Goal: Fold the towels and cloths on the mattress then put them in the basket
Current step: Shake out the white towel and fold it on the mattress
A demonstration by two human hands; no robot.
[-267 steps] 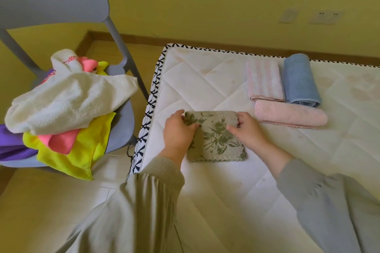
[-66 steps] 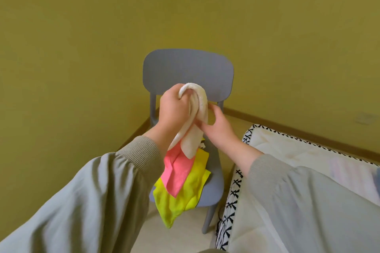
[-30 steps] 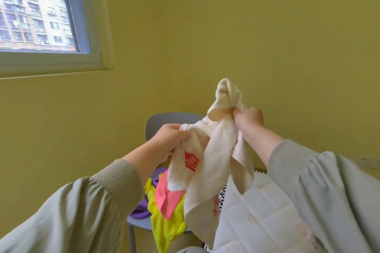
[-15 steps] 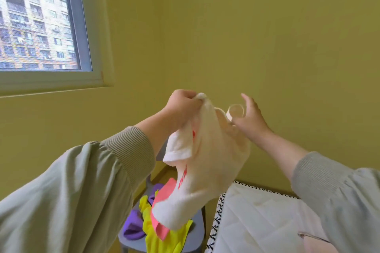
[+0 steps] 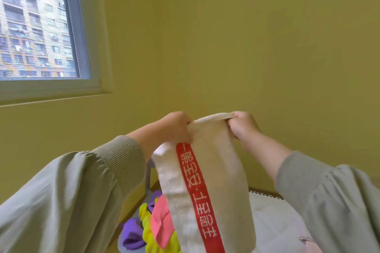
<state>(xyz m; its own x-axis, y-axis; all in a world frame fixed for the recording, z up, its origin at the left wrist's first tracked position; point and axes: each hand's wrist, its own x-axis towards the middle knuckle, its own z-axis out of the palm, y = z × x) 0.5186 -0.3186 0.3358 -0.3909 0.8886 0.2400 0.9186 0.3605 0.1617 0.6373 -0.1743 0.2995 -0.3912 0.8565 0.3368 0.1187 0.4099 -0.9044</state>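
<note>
The white towel (image 5: pixel 218 170) hangs in the air from the middle of the view down toward 6 o'clock, and its lower end is cut off by the bottom edge. The left hand (image 5: pixel 174 127) and the right hand (image 5: pixel 243 125) each pinch a top corner with curled fingers, pulling the upper hem taut between them. The fingertips are tucked behind the cloth and cannot be seen. The towel's left side is folded over on itself, hiding part of its face. A red band (image 5: pixel 197 191) runs lengthwise down it with white Chinese characters woven in; they appear turned and upside down from here, too awkward to read with confidence. At 7 o'clock, largely covered by the towel and the left sleeve (image 5: pixel 67 201), lies a heap of cloths: a purple cloth (image 5: pixel 131 234), a yellow cloth (image 5: pixel 150 232) and a pink cloth (image 5: pixel 161 220), on a grey chair (image 5: pixel 149 172) of which only slivers show. At 5 o'clock a corner of the white quilted mattress (image 5: pixel 273 217) appears behind the right sleeve (image 5: pixel 329 201). A window (image 5: pixel 35 22) at 10 o'clock shows blurred apartment blocks.
</note>
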